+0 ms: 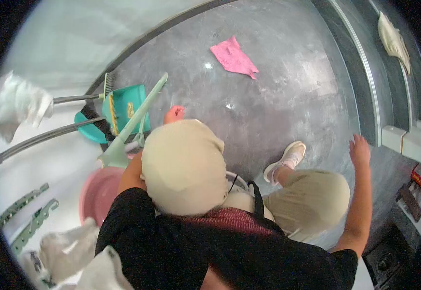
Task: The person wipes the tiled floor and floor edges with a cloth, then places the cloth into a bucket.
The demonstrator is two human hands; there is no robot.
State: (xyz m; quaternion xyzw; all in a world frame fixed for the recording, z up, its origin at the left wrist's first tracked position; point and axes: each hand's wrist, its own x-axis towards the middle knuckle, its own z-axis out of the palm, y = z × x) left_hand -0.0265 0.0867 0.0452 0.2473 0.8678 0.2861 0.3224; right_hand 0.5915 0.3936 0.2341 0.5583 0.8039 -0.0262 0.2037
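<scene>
My left hand (174, 114) is just beyond my raised knee, over the grey floor, with its fingers curled; whatever it may hold is too small to make out. Out to the right, my right hand (360, 149) is raised beside the cabinet base, fingers extended and nothing in them. A pink cloth (233, 58) lies spread on the floor ahead, apart from both hands. Close to my left hand, a pale green long-handled tool (140, 118) leans beside a teal dustpan (128, 108).
A pink basin (101, 193) is at the left by my leg. Green hangers (36, 222) and whitish cloths (70, 246) are at the lower left. A beige cloth (394, 41) hangs at the upper right. A red box (420, 177) lies at the right.
</scene>
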